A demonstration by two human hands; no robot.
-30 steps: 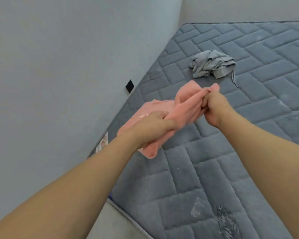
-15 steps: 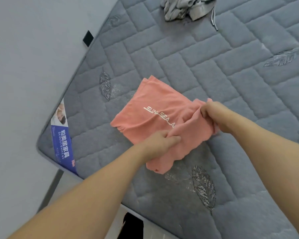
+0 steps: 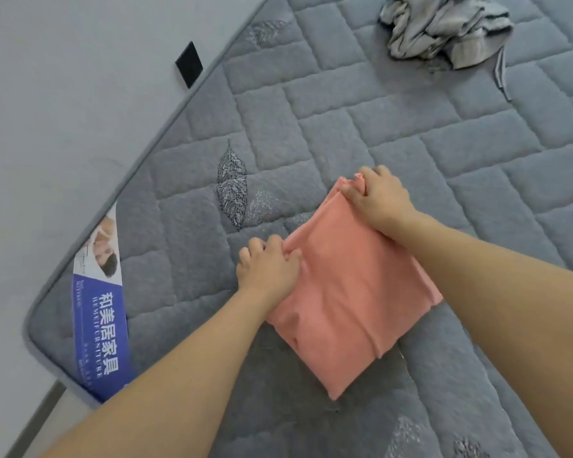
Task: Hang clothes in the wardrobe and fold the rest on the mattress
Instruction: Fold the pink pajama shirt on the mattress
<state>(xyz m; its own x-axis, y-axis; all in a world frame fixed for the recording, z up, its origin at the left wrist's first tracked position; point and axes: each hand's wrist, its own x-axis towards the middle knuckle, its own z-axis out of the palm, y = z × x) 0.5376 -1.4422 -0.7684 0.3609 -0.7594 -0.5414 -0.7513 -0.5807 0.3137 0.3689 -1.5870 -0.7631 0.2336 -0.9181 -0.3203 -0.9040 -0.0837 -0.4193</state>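
Grey quilted mattress (image 3: 394,127) against a pale wall (image 3: 63,110), branded label (image 3: 98,312) at its corner. Crumpled grey garment (image 3: 444,28) farther off. Folded on the mattress, a pink garment (image 3: 351,292): probably light, soft (best taken by corners). Left hand (image 3: 268,266) pinching one far corner, right hand (image 3: 377,200) gripping the other.

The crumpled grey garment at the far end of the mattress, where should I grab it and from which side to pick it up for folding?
Take the grey garment by its raised, bunched middle, coming from above on the near side. It lies in a loose heap on the mattress with no flat edge clearly showing, so a top pinch probably lifts it whole. Both hands now grip the pink garment.
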